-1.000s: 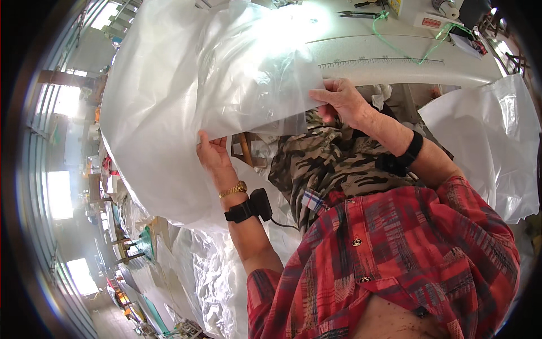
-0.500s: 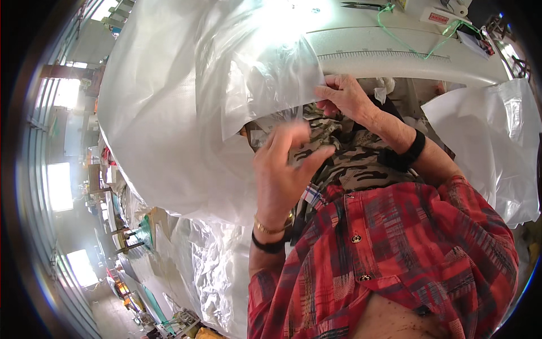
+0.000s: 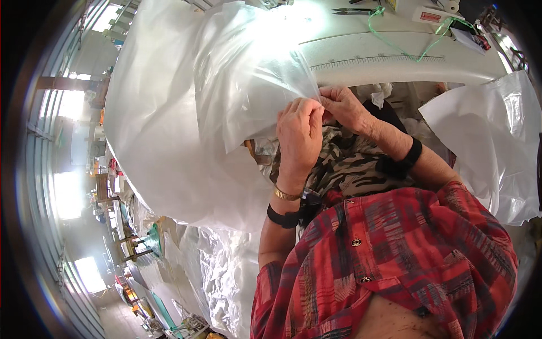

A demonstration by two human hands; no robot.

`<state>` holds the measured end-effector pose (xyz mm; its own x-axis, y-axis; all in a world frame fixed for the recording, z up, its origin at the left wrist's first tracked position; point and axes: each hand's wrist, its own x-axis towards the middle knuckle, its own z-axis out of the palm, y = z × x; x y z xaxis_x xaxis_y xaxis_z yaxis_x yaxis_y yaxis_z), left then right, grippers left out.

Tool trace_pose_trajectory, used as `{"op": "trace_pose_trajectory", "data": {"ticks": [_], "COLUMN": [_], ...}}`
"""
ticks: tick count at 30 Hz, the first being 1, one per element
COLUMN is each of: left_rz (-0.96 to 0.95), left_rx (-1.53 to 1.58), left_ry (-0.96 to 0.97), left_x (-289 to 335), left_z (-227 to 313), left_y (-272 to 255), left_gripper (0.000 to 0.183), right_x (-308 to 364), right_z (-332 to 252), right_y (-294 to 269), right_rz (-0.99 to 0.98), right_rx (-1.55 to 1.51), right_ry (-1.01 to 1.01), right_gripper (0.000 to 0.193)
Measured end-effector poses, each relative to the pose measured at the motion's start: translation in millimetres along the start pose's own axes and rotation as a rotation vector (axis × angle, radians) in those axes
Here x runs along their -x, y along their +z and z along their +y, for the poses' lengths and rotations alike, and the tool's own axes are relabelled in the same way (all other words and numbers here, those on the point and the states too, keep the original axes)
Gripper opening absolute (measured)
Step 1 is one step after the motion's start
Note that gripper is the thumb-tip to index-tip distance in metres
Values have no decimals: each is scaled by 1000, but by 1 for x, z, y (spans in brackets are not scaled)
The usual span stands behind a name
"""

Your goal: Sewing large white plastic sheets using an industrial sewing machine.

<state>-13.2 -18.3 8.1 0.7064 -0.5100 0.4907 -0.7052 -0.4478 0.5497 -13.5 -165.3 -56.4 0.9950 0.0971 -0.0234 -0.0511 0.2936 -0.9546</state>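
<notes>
Brightly lit, a pale desk (image 3: 474,72) stretches ahead of you. Clear plastic sheeting (image 3: 243,99) spreads leftward and away from its near right corner, where your left hand (image 3: 299,134) and right hand (image 3: 345,108) meet, equally close, fingertips pinched together on it.

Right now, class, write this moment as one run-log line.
right hand: pinching clear plastic sheet at corner | left hand: at same corner, grip unclear | nearby: white table, green string
</notes>
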Motion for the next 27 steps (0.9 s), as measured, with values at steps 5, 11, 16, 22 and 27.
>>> {"op": "trace_pose_trajectory", "data": {"ticks": [5, 11, 16, 22, 27], "left_rz": [-8, 4, 24, -576, -242], "left_rx": [-24, -146, -181, -53, 1033], "left_ry": [10, 34, 61, -382, -452], "left_x": [6, 8, 14, 30, 37], "left_z": [-3, -1, -2, -20, -43], "left_y": [10, 10, 14, 17, 40], "left_gripper": [6, 7, 8, 24, 47], "right_x": [1, 9, 3, 18, 25], "right_z": [2, -4, -4, -49, -59], "right_y": [-9, -9, -6, 2, 9], "right_rz": [-60, -93, -76, 123, 238], "right_rx": [-36, -78, 35, 665, 1453], "right_ry": [33, 13, -40, -151, -590], "right_gripper": [28, 30, 34, 28, 12]}}
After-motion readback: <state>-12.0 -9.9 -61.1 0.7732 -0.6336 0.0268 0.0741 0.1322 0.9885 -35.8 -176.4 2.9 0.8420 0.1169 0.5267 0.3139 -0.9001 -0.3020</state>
